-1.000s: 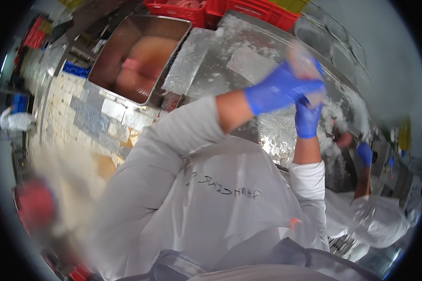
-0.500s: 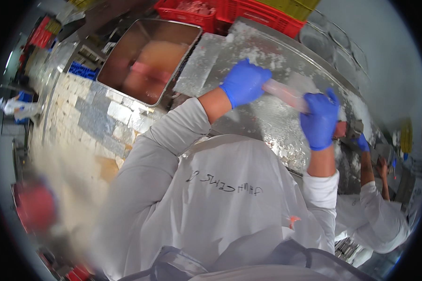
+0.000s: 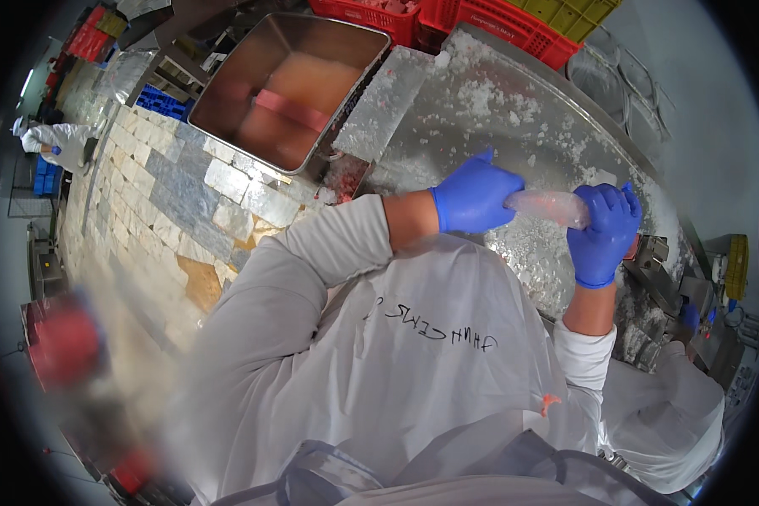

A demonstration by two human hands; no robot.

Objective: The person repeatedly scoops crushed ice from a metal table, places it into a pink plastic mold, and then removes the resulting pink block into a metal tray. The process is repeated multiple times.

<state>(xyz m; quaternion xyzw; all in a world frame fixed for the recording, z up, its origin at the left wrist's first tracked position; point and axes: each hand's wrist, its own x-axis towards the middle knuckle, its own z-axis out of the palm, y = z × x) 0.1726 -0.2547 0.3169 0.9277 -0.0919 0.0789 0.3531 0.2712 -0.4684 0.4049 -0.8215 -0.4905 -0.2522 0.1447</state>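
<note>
Pale pink piece: you have this translucent length (image 3: 550, 207) in front of you, over the bench (image 3: 422, 133); contact with the surface cannot be told.
Position from fingers: it lies right of your left hand (image 3: 478, 194) and left of your right hand (image 3: 605, 234), bridging the 2.
Nearer hand: neither; each is at 1 end.
Left fingers: clenched around the left end.
Right fingers: wrapped around the right end.
Long axis: roughly crosswise to your body, the right end slightly closer to you.
Pointing: ends face left and right; tips hidden inside your grip.
</note>
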